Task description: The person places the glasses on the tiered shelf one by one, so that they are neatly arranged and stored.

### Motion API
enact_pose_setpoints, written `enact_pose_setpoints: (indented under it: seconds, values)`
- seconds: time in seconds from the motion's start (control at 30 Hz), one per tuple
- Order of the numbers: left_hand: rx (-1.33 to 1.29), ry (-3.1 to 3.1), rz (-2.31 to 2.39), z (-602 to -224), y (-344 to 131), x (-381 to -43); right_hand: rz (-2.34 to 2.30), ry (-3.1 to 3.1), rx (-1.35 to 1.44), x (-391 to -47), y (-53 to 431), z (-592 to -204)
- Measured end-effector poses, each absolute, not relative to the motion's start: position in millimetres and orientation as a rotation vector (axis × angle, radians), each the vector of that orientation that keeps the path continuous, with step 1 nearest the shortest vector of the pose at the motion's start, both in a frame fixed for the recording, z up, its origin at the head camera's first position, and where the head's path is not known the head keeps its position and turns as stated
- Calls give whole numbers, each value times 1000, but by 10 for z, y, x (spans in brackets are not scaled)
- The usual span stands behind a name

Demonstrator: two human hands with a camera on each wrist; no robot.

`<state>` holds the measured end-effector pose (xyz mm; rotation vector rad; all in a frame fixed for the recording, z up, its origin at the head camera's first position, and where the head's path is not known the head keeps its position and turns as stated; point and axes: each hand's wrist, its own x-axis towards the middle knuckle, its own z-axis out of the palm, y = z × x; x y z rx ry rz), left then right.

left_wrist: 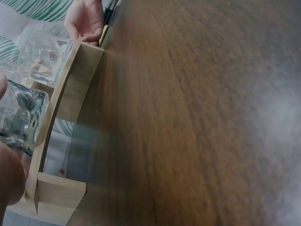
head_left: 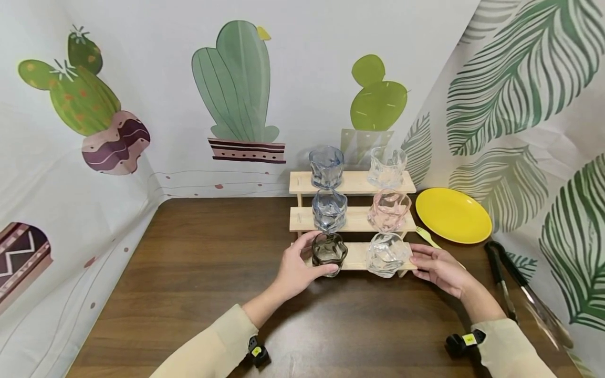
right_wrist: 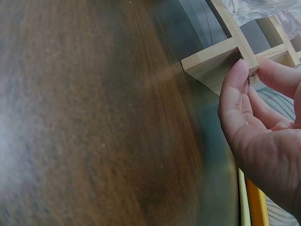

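A three-tier wooden stand (head_left: 356,256) holds several wavy glass cups, two to a tier. My left hand (head_left: 295,269) curls its thumb and fingers round a smoky dark glass cup (head_left: 329,252) at the left of the lowest tier. In the left wrist view the same glass cup (left_wrist: 21,117) sits at the shelf board. My right hand (head_left: 439,269) pinches the right end of the lowest tier, with its fingertips at the board (right_wrist: 243,47) in the right wrist view. Beside it stands a clear glass cup (head_left: 387,255).
Higher up are two bluish cups (head_left: 329,210), a pink cup (head_left: 389,210) and another clear cup (head_left: 387,165). A yellow plate (head_left: 454,215), a pale yellow fork (head_left: 427,236) and black-handled tongs (head_left: 524,286) lie to the right on the brown wooden table (head_left: 198,273).
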<state>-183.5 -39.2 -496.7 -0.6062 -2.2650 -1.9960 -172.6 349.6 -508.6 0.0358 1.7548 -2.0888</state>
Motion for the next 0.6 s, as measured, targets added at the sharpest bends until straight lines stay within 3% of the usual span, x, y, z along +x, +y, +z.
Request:
enact_pose_setpoints:
  seconds: [0.6]
  values:
    - [-596,-2287,-1902,-4626,-340,-1666,-2084,1770,24,-1719,3484,-5065]
